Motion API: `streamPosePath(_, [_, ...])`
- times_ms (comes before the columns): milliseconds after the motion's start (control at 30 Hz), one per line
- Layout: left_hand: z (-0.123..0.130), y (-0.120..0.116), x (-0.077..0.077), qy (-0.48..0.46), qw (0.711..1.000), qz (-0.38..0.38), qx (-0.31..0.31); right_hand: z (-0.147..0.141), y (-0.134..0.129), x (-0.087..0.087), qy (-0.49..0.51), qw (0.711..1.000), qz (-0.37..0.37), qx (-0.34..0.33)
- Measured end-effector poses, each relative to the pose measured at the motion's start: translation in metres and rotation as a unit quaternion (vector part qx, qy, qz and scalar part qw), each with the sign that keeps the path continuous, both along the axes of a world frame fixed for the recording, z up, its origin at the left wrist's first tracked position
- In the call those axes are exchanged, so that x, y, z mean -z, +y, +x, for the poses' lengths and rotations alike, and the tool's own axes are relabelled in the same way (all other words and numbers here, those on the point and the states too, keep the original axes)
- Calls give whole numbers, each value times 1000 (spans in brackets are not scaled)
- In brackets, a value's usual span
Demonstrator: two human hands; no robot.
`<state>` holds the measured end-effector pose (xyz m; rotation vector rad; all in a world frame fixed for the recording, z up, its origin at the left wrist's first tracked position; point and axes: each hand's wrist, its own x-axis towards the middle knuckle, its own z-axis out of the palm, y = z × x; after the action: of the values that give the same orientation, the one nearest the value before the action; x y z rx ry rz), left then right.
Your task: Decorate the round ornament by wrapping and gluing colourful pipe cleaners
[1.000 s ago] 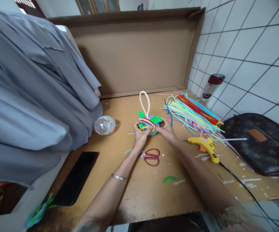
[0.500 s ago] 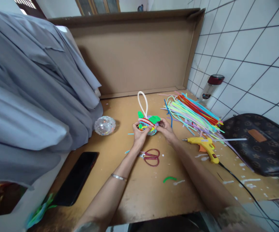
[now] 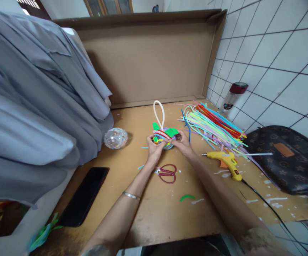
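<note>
Between my hands is a small pipe-cleaner ornament point(image 3: 162, 134) with red, white, yellow, blue and purple strands. Green leaf-like pieces point(image 3: 171, 132) stick out of its top, and a white loop point(image 3: 159, 112) rises above it. My left hand point(image 3: 154, 147) grips its left and front side, fingers closed. From the right, my right hand point(image 3: 182, 143) pinches the edge, thumb at the front. The fingers cover much of the lower part. Red-handled scissors point(image 3: 167, 173) lie just below my hands, their blades partly behind my left wrist.
A clear speckled ball point(image 3: 115, 138) and a black phone point(image 3: 84, 197) are at left, beside grey cloth point(image 3: 36, 103). On the right lie a pipe-cleaner bundle point(image 3: 215, 122), a yellow glue gun point(image 3: 228, 161) with cord and a dark bag point(image 3: 289, 160). Cardboard point(image 3: 148, 64) stands behind.
The ornament and its white loop have shifted very slightly to the right. Both hands keep their hold, and the things on the table stay where they were.
</note>
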<state>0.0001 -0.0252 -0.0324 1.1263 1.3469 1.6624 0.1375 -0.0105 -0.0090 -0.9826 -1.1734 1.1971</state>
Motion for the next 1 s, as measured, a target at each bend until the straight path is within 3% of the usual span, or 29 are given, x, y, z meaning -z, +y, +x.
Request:
streamPosePath(400, [-3,1,0,-6,1000,-28,6,-3,1,4,-19,1000,2,25])
streamPosePath(1000, [-2,2,2,-4,1000,-24,-4,1,-2,2,12,1000,-1,-21])
